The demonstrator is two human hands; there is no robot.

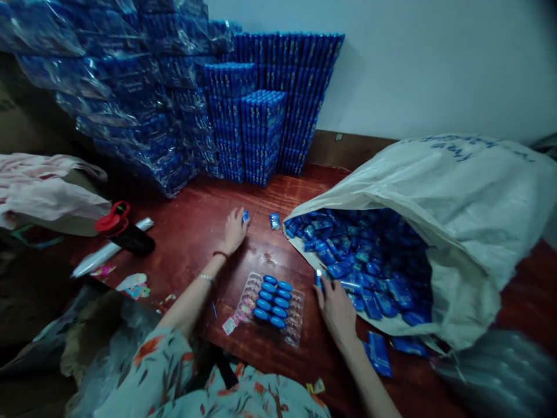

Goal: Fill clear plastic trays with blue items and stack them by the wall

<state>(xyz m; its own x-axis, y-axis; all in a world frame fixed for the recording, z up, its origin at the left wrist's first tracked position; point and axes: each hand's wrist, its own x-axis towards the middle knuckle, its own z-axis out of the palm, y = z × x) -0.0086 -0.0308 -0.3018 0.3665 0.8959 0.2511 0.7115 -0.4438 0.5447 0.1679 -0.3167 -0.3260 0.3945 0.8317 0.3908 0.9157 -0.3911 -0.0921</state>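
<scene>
My left hand (235, 229) is closed on a small blue packet (245, 216) above the red-brown table. Another blue packet (274, 221) lies a little to its right. At the mouth of a white sack (461, 191) full of blue packets, my right hand (333, 299) has its fingertips around one blue packet (319, 277). Between my forearms sits a clear plastic tray (295, 331), with two rows of blue oval pieces (270, 301) in its middle; the hollows at both sides show no blue pieces.
Tall stacks of blue packs (265, 136) stand at the back. A black bottle with a red lid (130, 235) and a clear plastic roll (98, 259) lie at the left. Loose packets (379, 353) rest beside my right forearm.
</scene>
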